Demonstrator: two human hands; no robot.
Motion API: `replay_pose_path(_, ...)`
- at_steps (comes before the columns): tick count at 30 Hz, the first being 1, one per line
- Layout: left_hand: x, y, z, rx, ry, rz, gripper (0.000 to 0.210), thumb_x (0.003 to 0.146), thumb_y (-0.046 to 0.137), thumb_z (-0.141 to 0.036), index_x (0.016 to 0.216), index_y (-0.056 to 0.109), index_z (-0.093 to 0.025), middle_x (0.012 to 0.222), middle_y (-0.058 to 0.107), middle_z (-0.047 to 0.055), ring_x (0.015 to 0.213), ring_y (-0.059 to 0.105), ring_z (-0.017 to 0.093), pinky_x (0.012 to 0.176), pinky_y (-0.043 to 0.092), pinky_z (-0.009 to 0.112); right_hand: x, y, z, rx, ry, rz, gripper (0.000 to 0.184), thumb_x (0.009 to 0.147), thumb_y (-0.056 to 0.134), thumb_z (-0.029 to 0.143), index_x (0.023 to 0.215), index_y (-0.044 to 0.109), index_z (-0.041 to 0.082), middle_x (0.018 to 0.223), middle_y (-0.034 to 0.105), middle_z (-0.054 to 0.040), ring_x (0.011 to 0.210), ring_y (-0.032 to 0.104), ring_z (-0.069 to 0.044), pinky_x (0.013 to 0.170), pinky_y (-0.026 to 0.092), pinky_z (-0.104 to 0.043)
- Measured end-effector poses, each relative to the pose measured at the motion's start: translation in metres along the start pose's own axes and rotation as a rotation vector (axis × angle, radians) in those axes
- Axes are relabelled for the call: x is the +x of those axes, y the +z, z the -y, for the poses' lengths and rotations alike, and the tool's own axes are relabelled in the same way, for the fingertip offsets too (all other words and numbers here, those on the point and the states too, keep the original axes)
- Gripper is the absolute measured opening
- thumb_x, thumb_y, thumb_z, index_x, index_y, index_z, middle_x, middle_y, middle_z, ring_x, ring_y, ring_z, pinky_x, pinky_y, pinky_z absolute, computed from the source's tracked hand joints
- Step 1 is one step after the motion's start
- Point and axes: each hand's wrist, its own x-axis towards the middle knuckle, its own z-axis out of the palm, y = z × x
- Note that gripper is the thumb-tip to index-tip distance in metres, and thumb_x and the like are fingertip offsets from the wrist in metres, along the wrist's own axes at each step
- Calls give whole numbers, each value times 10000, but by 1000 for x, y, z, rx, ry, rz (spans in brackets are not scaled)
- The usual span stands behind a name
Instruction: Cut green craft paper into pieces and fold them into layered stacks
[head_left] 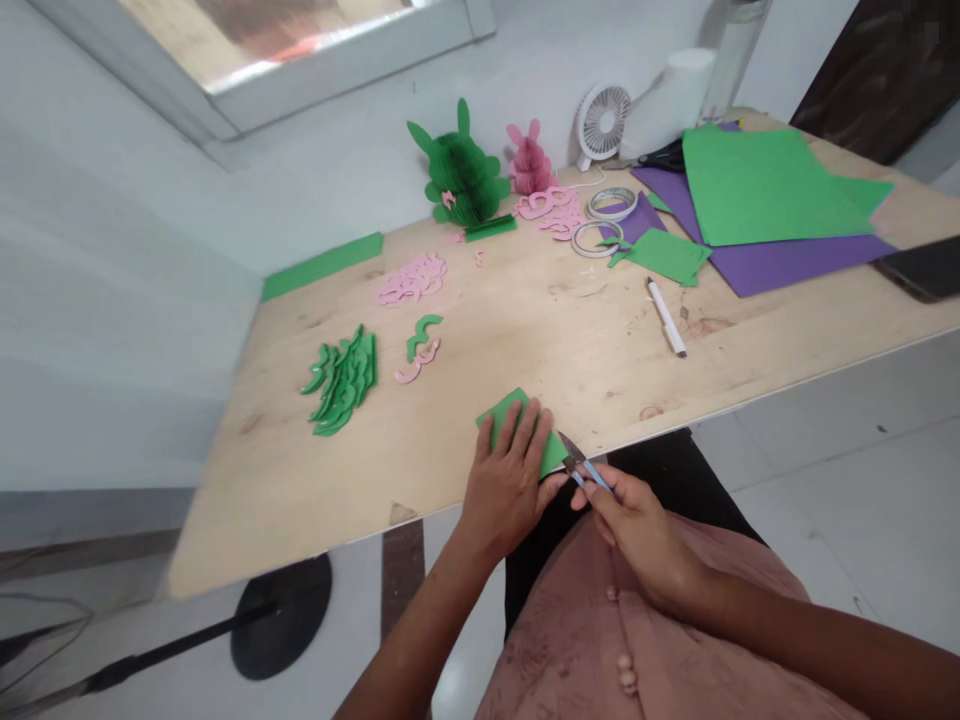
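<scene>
My left hand (510,465) lies flat on a small green paper piece (553,455) at the table's front edge, its fingers stretched across it. Much of the paper is covered by the hand. Just right of it, my right hand (634,520) is closed around small scissors (587,470) with light blue handles. The dark blades point up and away, beside the paper's right corner. Cut green paper pieces (346,385) lie stacked to the left. Nearer are a curved green strip (424,337) and a curved pink strip (418,362).
Along the wall stand a green paper bunny (463,170), a pink paper bunny (530,160) and a white fan (604,120). Pink cutouts (414,278), tape rolls (598,239), a white marker (666,317), green sheets (757,190), purple paper (795,265) and a phone (926,270) lie about.
</scene>
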Motion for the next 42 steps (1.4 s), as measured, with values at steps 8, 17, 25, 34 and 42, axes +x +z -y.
replay_pose_path(8, 0, 2, 1, 2, 5, -6, 663, 901, 325, -554, 1416, 316, -135, 1486, 327, 99, 1405, 180, 277, 1124, 202, 506, -1, 1, -1, 77, 48, -3, 306, 741, 557, 483, 682, 540, 183, 514, 355, 66, 428, 230, -66, 425, 144, -225)
replay_pose_path(17, 0, 1, 1, 4, 3, 12, 655, 905, 313, -555, 1403, 336, -129, 1487, 327, 99, 1400, 199, 276, 1121, 212, 497, -1, 3, -4, 154, 58, 17, 329, 767, 548, 501, 684, 517, 184, 446, 248, 103, 400, 183, -59, 422, 89, -232)
replay_pose_path(25, 0, 2, 2, 19, 7, 24, 658, 901, 331, -554, 1405, 336, -131, 1486, 327, 101, 1402, 191, 274, 1122, 211, 491, -2, 3, -2, 242, 85, 19, 309, 754, 577, 478, 688, 510, 183, 458, 259, 105, 402, 170, -52, 416, 88, -229)
replay_pose_path(34, 0, 2, 3, 19, 10, 31, 663, 893, 357, -554, 1406, 338, -135, 1482, 333, 103, 1399, 203, 275, 1119, 216, 492, -3, 2, -2, 288, 134, 15, 377, 734, 606, 532, 651, 502, 179, 414, 223, 119, 398, 125, -42, 412, 59, -227)
replay_pose_path(42, 0, 3, 3, -17, 8, 19, 650, 892, 384, -535, 1405, 338, -138, 1480, 336, 108, 1391, 228, 282, 1116, 217, 494, -3, -4, 0, 282, 127, 25, 343, 738, 627, 489, 696, 536, 161, 533, 365, 72, 442, 175, -40, 430, 87, -233)
